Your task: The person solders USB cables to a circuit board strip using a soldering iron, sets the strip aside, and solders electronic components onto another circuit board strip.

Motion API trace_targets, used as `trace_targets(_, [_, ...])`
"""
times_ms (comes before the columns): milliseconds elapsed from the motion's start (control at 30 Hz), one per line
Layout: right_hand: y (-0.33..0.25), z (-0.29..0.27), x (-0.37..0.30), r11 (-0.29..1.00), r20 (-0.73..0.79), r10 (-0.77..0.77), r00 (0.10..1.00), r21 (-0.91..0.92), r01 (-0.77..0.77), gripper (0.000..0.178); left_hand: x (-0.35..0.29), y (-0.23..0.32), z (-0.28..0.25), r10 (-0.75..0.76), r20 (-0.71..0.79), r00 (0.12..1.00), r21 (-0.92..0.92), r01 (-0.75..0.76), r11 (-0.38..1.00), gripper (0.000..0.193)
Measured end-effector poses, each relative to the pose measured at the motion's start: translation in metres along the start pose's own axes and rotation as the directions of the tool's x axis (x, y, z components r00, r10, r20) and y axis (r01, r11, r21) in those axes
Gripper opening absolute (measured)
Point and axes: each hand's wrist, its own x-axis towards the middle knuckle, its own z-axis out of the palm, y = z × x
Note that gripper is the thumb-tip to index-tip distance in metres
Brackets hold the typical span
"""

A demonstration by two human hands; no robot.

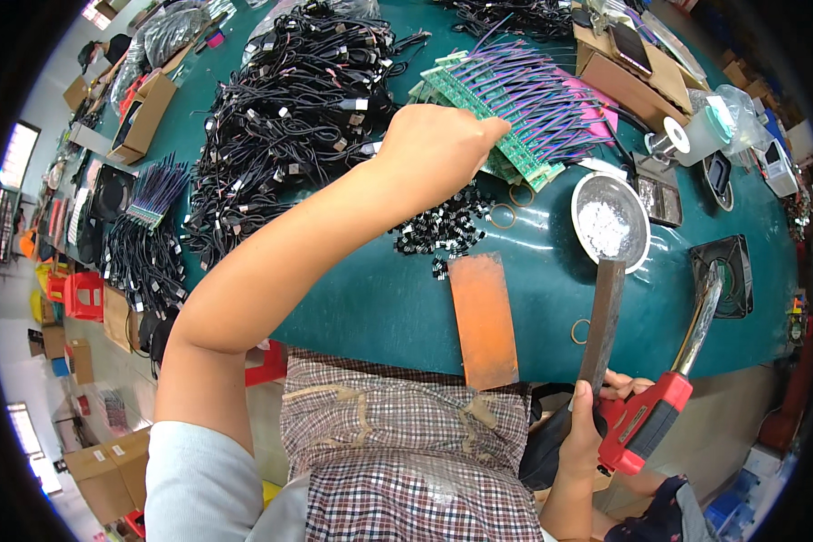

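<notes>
My left hand [443, 149] is closed, its fingers curled at the edge of stacked green circuit boards [524, 149] with rows of purple and black wires. Whatever it pinches is hidden beneath it. At the lower right, my right hand [592, 406] is closed at the red handle of a soldering gun [646, 420]; its thumb lies beside the lower end of a dark brown bar [604, 316]. The gun's metal tube reaches up to a black square fan [727, 275]. The bar's top end meets a round metal bowl [611, 217] with silvery bits inside.
Bundled black cables [289, 126] cover the left of the green table [379, 312]. Small black-and-white connectors [438, 221] lie beneath my left forearm. An orange plate [484, 316] overhangs the near edge. A solder spool [668, 140] and cardboard box [619, 77] stand far right.
</notes>
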Motion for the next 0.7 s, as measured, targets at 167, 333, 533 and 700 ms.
trace_targets(167, [-0.007, 0.004, 0.002, 0.998, 0.0, 0.053, 0.999, -0.026, -0.053, 0.058, -0.009, 0.008, -0.006, -0.347, -0.085, 0.934, -0.479, 0.267, 0.836, 0.026])
trace_targets(333, [-0.025, -0.002, 0.004, 0.979, 0.019, -0.008, 1.0, -0.204, 0.011, 0.059, -0.035, 0.032, -0.039, -0.416, 0.118, 0.902, -0.891, 0.281, 0.357, 0.023])
trace_targets(533, [-0.034, 0.014, 0.005, 0.996, -0.053, -0.06, 0.997, -0.071, 0.056, 0.059, -0.129, 0.089, -0.044, -0.222, 0.571, 0.79, -0.803, 0.594, 0.051, 0.02])
trace_targets(700, [-0.028, 0.026, -0.003, 0.997, 0.07, -0.022, 0.997, -0.075, 0.027, 0.064, -0.16, 0.115, -0.032, -0.233, 0.664, 0.711, -0.716, 0.694, 0.078, 0.016])
